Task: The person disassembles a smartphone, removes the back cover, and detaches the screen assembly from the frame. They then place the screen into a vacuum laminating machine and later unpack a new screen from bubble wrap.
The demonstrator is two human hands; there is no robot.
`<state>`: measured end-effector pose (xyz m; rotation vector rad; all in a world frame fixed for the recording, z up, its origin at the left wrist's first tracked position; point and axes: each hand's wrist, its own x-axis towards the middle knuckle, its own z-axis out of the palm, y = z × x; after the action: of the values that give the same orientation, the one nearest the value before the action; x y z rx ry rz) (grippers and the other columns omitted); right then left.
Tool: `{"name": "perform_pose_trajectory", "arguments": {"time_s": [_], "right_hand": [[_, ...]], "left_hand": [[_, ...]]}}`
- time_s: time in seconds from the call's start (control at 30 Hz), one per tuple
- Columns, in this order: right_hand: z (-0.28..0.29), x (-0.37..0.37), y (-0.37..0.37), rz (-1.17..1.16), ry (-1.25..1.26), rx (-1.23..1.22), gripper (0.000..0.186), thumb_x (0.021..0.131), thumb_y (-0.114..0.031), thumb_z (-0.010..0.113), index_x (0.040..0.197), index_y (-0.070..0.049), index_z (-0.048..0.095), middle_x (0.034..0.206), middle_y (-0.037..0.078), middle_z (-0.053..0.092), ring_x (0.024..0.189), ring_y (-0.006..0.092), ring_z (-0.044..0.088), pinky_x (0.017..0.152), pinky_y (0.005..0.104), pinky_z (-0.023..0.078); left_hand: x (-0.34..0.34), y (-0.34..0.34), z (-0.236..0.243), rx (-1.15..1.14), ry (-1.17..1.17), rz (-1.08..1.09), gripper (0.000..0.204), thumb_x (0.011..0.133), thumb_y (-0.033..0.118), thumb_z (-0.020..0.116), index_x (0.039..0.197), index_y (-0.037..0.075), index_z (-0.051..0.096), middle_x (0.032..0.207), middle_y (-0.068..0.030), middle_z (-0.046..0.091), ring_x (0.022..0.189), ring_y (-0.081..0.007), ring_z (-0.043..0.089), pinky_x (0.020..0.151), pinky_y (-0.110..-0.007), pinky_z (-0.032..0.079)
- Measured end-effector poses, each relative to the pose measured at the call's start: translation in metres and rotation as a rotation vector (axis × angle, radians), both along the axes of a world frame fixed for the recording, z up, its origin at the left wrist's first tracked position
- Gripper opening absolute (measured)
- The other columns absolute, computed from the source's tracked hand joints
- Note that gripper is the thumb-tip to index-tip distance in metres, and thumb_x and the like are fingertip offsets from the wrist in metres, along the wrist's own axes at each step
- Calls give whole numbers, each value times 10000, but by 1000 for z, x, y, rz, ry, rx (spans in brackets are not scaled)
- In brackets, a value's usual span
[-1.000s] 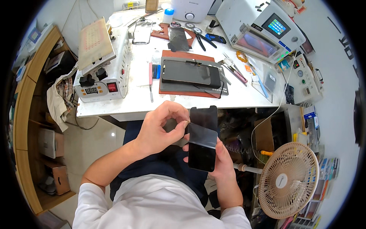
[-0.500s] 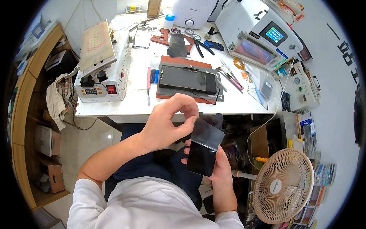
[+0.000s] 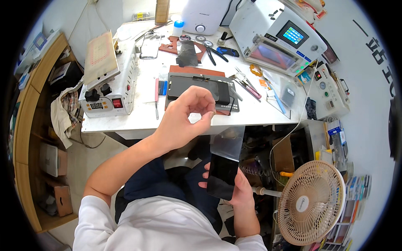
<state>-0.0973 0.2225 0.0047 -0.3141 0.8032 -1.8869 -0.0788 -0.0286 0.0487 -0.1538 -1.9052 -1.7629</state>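
Holding black panel (image 3: 222,179), right hand (image 3: 241,188), cardboard box (image 3: 64,201) inside wooden shelf (image 3: 23,167)

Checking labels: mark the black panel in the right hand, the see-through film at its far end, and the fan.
Black panel (image 3: 222,178): head view, middle of its dark face.
See-through film (image 3: 226,146): head view, middle of the sheet.
Fan (image 3: 312,203): head view, front grille.

Large dark characters stand on the wall (image 3: 364,129), near the view's right rim. The heater (image 3: 122,81) shows digits on its small display (image 3: 96,106). The white appliance (image 3: 205,8) bears a short dark word above its knob (image 3: 200,28); the fan (image 3: 314,182) has script on its hub (image 3: 302,203). The machine (image 3: 257,23) has a screen (image 3: 292,34) of coloured tiles, their print too small to read.
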Motion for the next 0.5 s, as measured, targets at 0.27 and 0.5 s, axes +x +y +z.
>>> {"name": "perform_pose_trajectory", "arguments": {"time_s": [0.27, 0.5], "right_hand": [[-16, 2, 40, -77, -34, -33, 853, 892, -466, 703, 1442, 67, 327, 1379, 264, 497, 1208, 367, 588, 1060, 579, 439], [-25, 0, 70, -184, 35, 61, 740, 933, -444, 648, 1405, 59, 381, 1358, 255, 522, 1164, 346, 621, 1040, 525, 476]], "left_hand": [[-41, 28, 5, -3, -26, -88, 255, 882, -28, 623, 1102, 39, 515, 960, -26, 615, 883, -84, 606, 856, -264, 517], [-73, 60, 7, -151, 27, -145, 212, 856, -20, 644, 1042, 31, 556, 900, -18, 628, 837, -90, 620, 808, -262, 520]]}}
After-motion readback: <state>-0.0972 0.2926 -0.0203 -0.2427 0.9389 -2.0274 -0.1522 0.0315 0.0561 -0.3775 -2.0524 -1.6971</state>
